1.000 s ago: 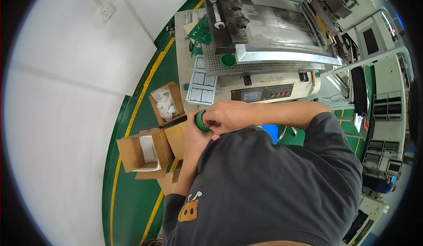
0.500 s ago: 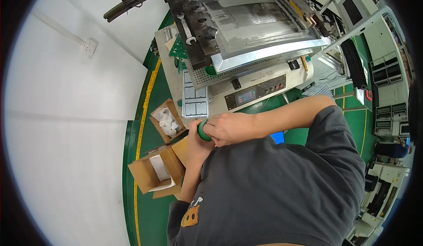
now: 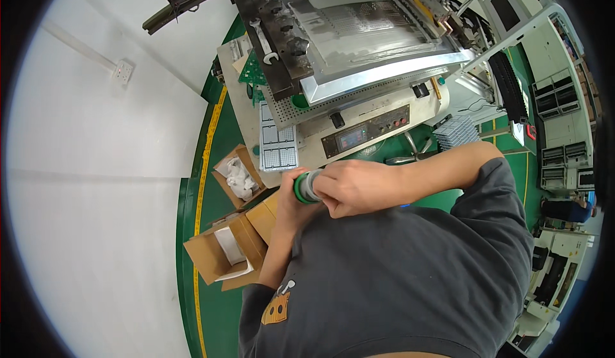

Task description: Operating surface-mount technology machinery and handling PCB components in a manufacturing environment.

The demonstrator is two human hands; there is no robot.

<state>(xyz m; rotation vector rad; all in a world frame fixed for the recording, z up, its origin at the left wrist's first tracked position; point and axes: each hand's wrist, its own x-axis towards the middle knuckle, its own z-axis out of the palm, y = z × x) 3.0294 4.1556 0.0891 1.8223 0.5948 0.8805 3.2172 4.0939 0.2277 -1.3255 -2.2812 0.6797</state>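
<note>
My left hand (image 3: pixel 291 205) is wrapped around a small green-rimmed jar (image 3: pixel 299 189) in front of my chest. A grey round piece (image 3: pixel 312 185) stands out of the jar's mouth toward the right. My right hand (image 3: pixel 349 186) is closed on this piece, its fingers curled and partly hidden behind the knuckles. Just beyond the hands, a light blue-grey panel of circuit boards (image 3: pixel 278 146) lies on the machine's front left corner.
A printing machine with a silver-framed stencil (image 3: pixel 378 76) and control panel (image 3: pixel 365 133) stands ahead. A wrench (image 3: pixel 264 42) rests on its left bar. Open cartons (image 3: pixel 224 249) sit at the left, one holding white plastic (image 3: pixel 238 178). Grey stacked trays (image 3: pixel 457 132) stand at the right.
My right hand has shifted right, away from the left. The grey piece now shows between the hands, where before only the green rim was visible. The whole view has shifted slightly.
</note>
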